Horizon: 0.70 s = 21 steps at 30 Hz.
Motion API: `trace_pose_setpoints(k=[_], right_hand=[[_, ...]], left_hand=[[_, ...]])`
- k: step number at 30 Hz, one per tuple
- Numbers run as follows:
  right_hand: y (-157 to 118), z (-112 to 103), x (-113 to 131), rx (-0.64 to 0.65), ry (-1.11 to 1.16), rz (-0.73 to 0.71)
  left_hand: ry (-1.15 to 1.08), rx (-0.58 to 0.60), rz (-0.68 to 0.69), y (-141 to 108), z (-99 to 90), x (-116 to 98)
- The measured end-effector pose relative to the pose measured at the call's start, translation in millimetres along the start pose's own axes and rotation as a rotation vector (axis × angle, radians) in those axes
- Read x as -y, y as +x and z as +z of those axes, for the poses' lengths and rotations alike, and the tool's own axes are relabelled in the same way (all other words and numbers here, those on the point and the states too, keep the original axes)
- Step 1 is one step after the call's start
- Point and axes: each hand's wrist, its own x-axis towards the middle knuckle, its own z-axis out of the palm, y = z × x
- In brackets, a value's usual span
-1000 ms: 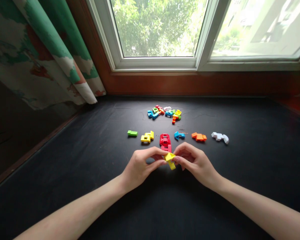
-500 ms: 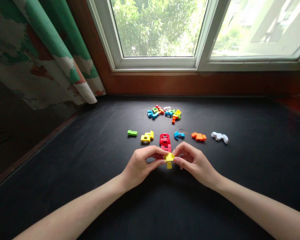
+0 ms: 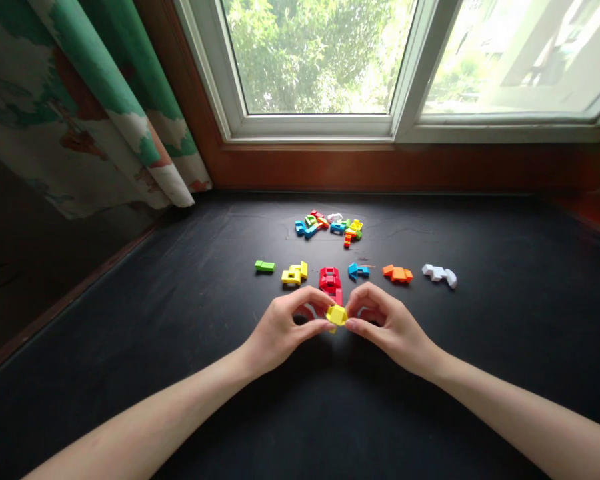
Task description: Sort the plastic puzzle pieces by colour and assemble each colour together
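Hands [image 3: 281,331] meet low in the middle of the view, both gripping one small yellow block [image 3: 337,315]. The left hand [image 3: 275,333] pinches its left side between thumb and forefinger, and the right hand [image 3: 400,333] holds its right side the same way, the other fingers curled behind. A faceted face of the block shows between the fingertips, with a bit of yellow below it. The block is just in front of a red assembly [image 3: 330,280], whose near end the left fingers partly hide.

The red assembly stands in a loose row across the black surface [image 3: 300,413]. To its left are a yellow assembly [image 3: 293,275] and, farther out, a green piece [image 3: 265,267]. To its right come a blue piece [image 3: 359,271], an orange piece [image 3: 398,274] and a white piece [image 3: 440,274] with a curved end, each apart from the next.

Beyond the row, near the middle, lies a scattered cluster of mixed-colour blocks [image 3: 337,227], some touching or overlapping. Past the far edge of the surface rises a white-framed window [image 3: 310,125] with leaves outside, and a green and white patterned curtain [image 3: 125,113] hangs at the left.
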Motion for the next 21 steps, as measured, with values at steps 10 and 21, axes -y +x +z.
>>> trace_pose_setpoints(k=[10,21], right_hand=[[-1.0,-0.1,-0.3,0.012,-0.072,-0.021],[0.6,0.1,-1.8,0.029,-0.081,-0.036]], left_hand=[[-0.127,0.061,-0.019,-0.4,1.3,0.2],[-0.127,0.012,0.053,-0.8,1.7,-0.6]])
